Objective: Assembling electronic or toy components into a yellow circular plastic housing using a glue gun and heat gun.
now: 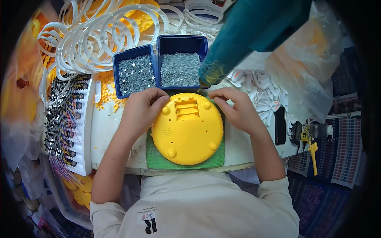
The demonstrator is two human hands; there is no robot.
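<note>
A round yellow plastic housing [190, 137] lies on a green mat [154, 158], its open battery compartment at the far side. My left hand [145, 109] is at its upper left edge, thumb and forefinger pinched together. Across from it, my right hand [238, 107] is by the upper right edge with thumb and forefinger drawn close. Anything in either pinch is too small or hidden to make out. A teal electric screwdriver [242, 35] hangs above, its narrow nose pointing down between the hands. Just beyond the housing stand two blue bins of screws [180, 69] [137, 75].
White plastic rings [107, 35] pile up at the far left. A white tray [85, 131] of wired parts stands left, beside small yellow pieces [109, 91]. At right lie white plastic parts [262, 87], a black phone [280, 125] and keys [307, 135], near a clear plastic bag [301, 71].
</note>
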